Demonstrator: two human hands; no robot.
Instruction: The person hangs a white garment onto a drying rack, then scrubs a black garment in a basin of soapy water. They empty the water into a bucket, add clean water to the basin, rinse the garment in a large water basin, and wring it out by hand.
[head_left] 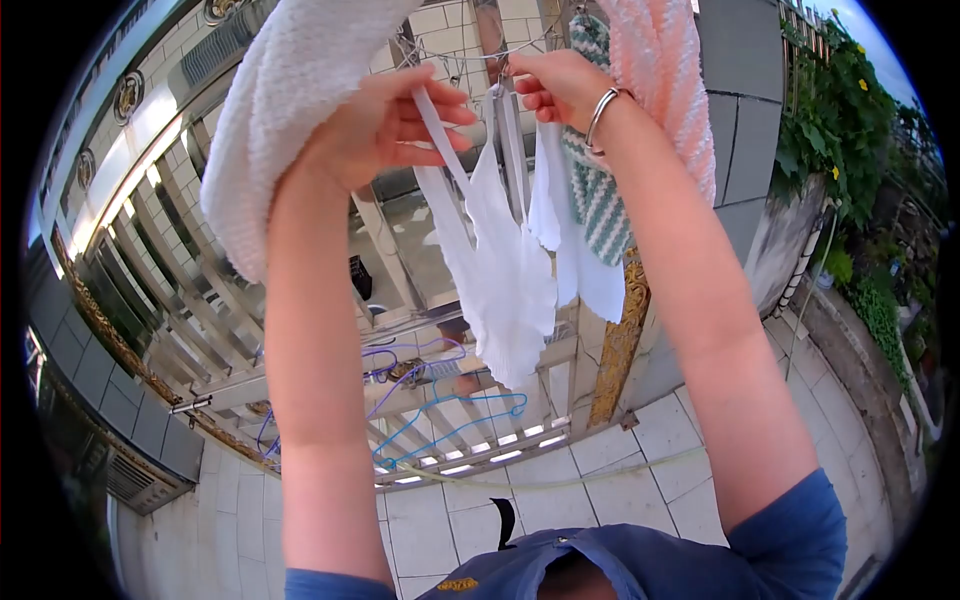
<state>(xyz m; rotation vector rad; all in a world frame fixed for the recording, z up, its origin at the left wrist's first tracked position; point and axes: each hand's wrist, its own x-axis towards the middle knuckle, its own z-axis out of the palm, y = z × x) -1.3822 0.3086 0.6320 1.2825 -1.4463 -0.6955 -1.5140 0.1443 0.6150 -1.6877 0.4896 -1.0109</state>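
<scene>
A white ribbed garment with thin straps [508, 290] hangs in front of me, narrow at the top and wider below. My left hand [395, 125] has one strap caught by the thumb and index finger, while its other fingers stretch out. Up at the thin wire hanging ring [470, 56], my right hand [565, 85] has thumb and index finger pinched together beside another strap. What sits inside that pinch is too small to make out. Other white cloth pieces [590, 275] hang just right of the garment.
A white fluffy towel [270, 130] hangs by my left forearm. To the right hang a green-striped towel [595, 190] and a pink-striped towel [665, 90]. Behind stands a metal gate [180, 300], with blue hangers [450, 400] lower down. Tiles [640, 440] cover the ground.
</scene>
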